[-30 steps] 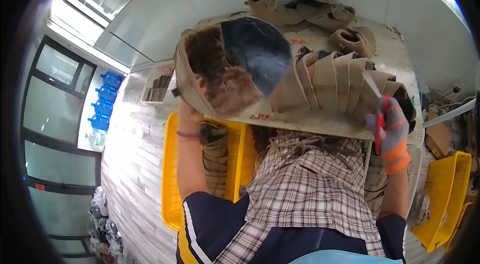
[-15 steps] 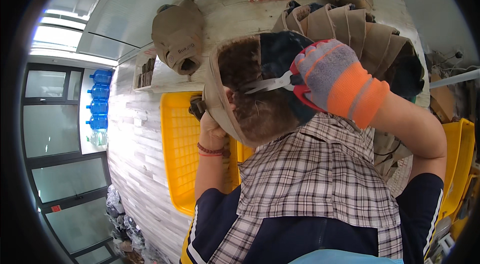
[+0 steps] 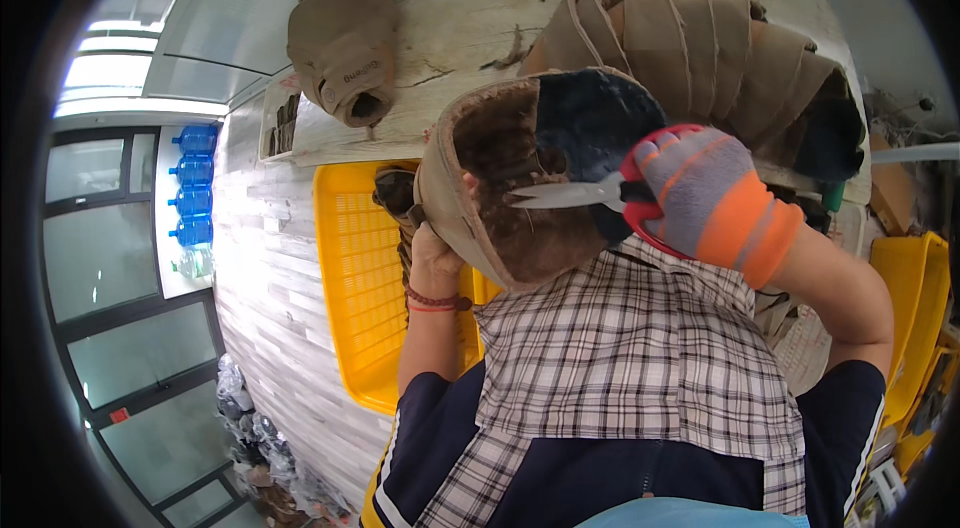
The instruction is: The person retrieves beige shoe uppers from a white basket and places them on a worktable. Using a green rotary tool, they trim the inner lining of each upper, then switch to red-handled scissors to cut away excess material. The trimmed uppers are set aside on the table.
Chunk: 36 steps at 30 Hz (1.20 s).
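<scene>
My left hand [image 3: 436, 253], bare, grips the left side of a tan winter cap [image 3: 450, 213], with fingertips showing inside the rim. The cap's opening faces me, showing brown fur lining and a dark blue fleece part. In a grey and orange knit glove, my right hand [image 3: 700, 193] is closed round the red handles of scissors [image 3: 570, 195]. Their blades look nearly together and point left over the cap's lining; whether they touch it I cannot tell. A loose thread or fibre shows by the blades.
Nested tan caps [image 3: 690, 48] lie in a row on the worn table [image 3: 450, 28]. Another cap [image 3: 345, 48] rests at the far left. Below the table's left edge is a yellow plastic basket [image 3: 345, 278]; another yellow basket [image 3: 915, 298] stands right. Blue water bottles [image 3: 195, 173] line the left wall.
The scissors and my right hand have moved right, away from my left fingertips. The blades have come closer together. My left hand still holds the cap.
</scene>
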Each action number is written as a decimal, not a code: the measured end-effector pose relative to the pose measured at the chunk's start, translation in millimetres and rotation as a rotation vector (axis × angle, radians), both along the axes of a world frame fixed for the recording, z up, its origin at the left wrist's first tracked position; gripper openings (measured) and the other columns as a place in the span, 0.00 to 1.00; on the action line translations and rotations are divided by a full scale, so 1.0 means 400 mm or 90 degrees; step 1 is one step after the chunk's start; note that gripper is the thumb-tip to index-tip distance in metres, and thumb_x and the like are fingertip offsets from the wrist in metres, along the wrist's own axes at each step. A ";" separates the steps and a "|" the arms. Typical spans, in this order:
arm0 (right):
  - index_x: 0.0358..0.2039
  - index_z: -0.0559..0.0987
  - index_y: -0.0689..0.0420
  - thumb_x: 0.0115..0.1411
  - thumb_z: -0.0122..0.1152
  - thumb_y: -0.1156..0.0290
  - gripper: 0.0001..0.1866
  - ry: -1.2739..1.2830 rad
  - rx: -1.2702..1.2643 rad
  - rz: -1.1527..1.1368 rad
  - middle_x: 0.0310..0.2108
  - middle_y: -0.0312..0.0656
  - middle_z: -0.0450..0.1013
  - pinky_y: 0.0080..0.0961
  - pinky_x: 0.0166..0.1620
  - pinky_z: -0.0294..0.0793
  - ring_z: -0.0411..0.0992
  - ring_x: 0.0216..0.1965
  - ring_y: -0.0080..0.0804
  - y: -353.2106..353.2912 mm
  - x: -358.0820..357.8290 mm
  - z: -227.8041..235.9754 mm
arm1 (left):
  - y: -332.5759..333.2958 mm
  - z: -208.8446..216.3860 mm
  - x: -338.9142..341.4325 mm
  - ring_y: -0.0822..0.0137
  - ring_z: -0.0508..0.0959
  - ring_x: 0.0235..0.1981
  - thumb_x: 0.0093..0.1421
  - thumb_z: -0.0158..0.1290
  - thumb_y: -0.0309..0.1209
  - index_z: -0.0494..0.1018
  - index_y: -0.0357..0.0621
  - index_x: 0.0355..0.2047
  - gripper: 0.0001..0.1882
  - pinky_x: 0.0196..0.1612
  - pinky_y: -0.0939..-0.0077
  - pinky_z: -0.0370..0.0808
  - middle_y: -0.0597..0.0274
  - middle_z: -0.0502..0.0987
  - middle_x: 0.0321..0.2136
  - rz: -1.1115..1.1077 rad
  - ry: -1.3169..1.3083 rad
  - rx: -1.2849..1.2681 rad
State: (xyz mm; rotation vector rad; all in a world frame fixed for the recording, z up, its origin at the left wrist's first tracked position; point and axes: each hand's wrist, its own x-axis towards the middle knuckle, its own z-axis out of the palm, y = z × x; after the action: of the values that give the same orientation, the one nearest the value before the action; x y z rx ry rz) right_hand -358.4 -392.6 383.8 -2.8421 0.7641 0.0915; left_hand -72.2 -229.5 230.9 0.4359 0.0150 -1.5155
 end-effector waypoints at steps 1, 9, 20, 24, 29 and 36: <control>0.32 0.78 0.51 0.51 0.60 0.55 0.14 -0.002 -0.026 0.002 0.29 0.39 0.74 0.28 0.38 0.71 0.74 0.33 0.35 0.005 0.014 0.000 | 0.000 -0.005 -0.001 0.61 0.78 0.40 0.56 0.55 0.25 0.66 0.36 0.51 0.22 0.40 0.68 0.81 0.51 0.74 0.44 -0.002 0.002 0.009; 0.35 0.75 0.56 0.50 0.60 0.55 0.19 0.078 -0.090 0.007 0.31 0.40 0.73 0.29 0.36 0.69 0.72 0.35 0.34 0.019 0.112 -0.017 | 0.015 -0.001 -0.014 0.64 0.79 0.36 0.58 0.52 0.27 0.65 0.33 0.52 0.21 0.37 0.72 0.81 0.51 0.75 0.42 0.034 -0.033 0.105; 0.26 0.79 0.55 0.42 0.63 0.68 0.08 0.137 0.017 0.168 0.24 0.38 0.75 0.28 0.29 0.72 0.75 0.29 0.32 0.011 0.153 0.019 | 0.030 -0.012 -0.018 0.66 0.79 0.35 0.60 0.50 0.28 0.61 0.32 0.54 0.23 0.38 0.74 0.81 0.55 0.76 0.38 0.046 -0.065 0.163; 0.28 0.82 0.50 0.43 0.66 0.64 0.10 0.044 -0.080 0.105 0.24 0.35 0.76 0.30 0.29 0.72 0.75 0.28 0.35 -0.009 0.109 -0.022 | 0.025 -0.010 -0.015 0.66 0.79 0.38 0.60 0.50 0.26 0.62 0.32 0.53 0.22 0.41 0.72 0.80 0.57 0.76 0.39 0.063 -0.143 0.211; 0.32 0.79 0.53 0.39 0.71 0.53 0.22 -0.195 -0.058 -0.081 0.27 0.38 0.75 0.30 0.38 0.74 0.74 0.34 0.36 -0.044 -0.019 -0.018 | 0.016 0.022 -0.030 0.65 0.80 0.36 0.60 0.50 0.25 0.63 0.32 0.52 0.20 0.42 0.71 0.80 0.55 0.74 0.43 0.097 -0.135 0.263; 0.36 0.77 0.58 0.46 0.71 0.61 0.20 -0.347 0.210 -0.217 0.29 0.43 0.76 0.27 0.36 0.74 0.75 0.31 0.33 -0.001 -0.054 -0.048 | 0.032 -0.007 -0.025 0.64 0.78 0.41 0.63 0.46 0.29 0.64 0.39 0.53 0.19 0.46 0.70 0.77 0.52 0.71 0.49 0.021 -0.141 0.182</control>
State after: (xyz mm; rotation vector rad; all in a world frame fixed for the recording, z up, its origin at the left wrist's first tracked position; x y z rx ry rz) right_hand -379.9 -393.2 364.7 -2.2269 0.9738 -0.5310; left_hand -82.2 -216.5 227.9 0.8280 0.0652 -1.4304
